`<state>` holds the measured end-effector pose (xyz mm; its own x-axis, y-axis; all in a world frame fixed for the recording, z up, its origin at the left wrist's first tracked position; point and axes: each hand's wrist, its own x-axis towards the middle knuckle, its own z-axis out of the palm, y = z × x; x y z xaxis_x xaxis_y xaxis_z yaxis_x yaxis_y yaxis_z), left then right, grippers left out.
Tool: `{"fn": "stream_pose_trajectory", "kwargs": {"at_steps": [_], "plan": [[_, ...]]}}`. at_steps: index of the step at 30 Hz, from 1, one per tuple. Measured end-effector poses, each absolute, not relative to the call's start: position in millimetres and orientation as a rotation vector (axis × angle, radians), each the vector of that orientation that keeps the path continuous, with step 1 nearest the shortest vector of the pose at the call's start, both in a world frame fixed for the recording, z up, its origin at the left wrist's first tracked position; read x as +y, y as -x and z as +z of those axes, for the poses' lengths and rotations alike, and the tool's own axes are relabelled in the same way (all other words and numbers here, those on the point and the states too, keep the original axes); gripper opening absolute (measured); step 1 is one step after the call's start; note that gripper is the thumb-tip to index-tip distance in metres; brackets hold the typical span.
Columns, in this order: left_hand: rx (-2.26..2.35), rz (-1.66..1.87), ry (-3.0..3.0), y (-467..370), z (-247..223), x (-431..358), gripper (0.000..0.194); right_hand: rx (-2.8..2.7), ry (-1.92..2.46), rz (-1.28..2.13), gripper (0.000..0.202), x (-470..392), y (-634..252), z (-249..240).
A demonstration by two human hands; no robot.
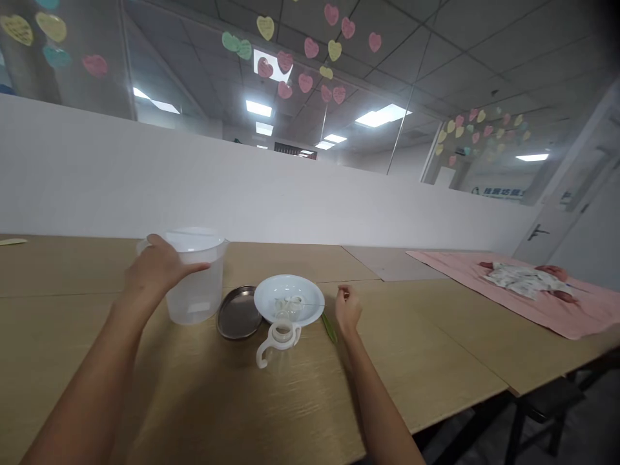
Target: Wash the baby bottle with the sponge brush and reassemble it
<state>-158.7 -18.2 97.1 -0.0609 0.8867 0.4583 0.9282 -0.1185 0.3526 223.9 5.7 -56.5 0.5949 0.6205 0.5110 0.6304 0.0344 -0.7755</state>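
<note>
Left hand (pixel 155 263) closed on translucent plastic pitcher (pixel 196 294) near tan table's (pixel 300 407) back edge, round white bowl (pixel 310 314) holding pale pieces (pixel 289 303), right hand (pixel 349 310) curled shut, hold unclear

The left hand (pixel 157 261) is closed, its thumb stretched rightward from the bent fingers — wrist and forearm slanting down-left below them. The right hand (pixel 349 310) curls inward — forearm below its fingers.

forearms (pixel 92 381): cut off by bottom edge | white bowl (pixel 312 298) contents (pixel 290 303): too small to tell | sign lettering (pixel 504 192): blurred
</note>
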Motion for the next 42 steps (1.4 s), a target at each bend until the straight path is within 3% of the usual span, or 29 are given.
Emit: {"fn": "stream_pose_trajectory", "kwargs": {"at_steps": [2, 4, 9, 13, 20, 27, 30, 37, 42], "plan": [[-2.359, -0.634, 1.878, 154.2, 110.6, -38.6, 0.109, -1.056, 1.768, 0.051, 0.033, 3.0, -226.5, -64.2], [-2.244, -0.591, 1.871, 144.8, 124.7, -64.3, 0.110, -1.133, 1.888, 0.123, 0.031, 1.3, -223.8, -72.8], [-1.687, -0.911, 2.290, 89.1, 139.4, -108.6, 0.067, -1.473, 2.005, 0.184, 0.023, 1.8, -208.3, -85.0], [-1.421, -0.766, 2.783, 31.9, 113.2, -84.2, 0.049, -1.478, 2.017, 0.185, 0.024, 5.4, -205.9, -85.1], [-1.569, -0.190, 2.699, -10.1, 64.3, -11.1, 0.030, -1.319, 1.981, 0.185, 0.031, 10.9, -210.3, -86.2], [-1.605, -0.120, 2.939, -12.9, 39.6, -10.1, 0.014, -1.279, 1.968, 0.223, 0.031, 7.3, -210.1, -83.8], [-1.631, -0.152, 2.959, -12.8, 36.0, -12.3, 0.006, -1.268, 1.950, 0.201, 0.031, 7.2, -212.0, -85.3], [-1.595, -0.450, 2.975, -1.3, 42.3, -5.2, 0.030, -1.184, 1.895, 0.138, 0.031, 7.5, -217.0, -85.8], [-1.933, -1.137, 3.201, -1.0, 36.2, 5.8, 0.027, -1.185, 1.929, 0.116, 0.033, 4.1, -218.4, -83.2]]}}
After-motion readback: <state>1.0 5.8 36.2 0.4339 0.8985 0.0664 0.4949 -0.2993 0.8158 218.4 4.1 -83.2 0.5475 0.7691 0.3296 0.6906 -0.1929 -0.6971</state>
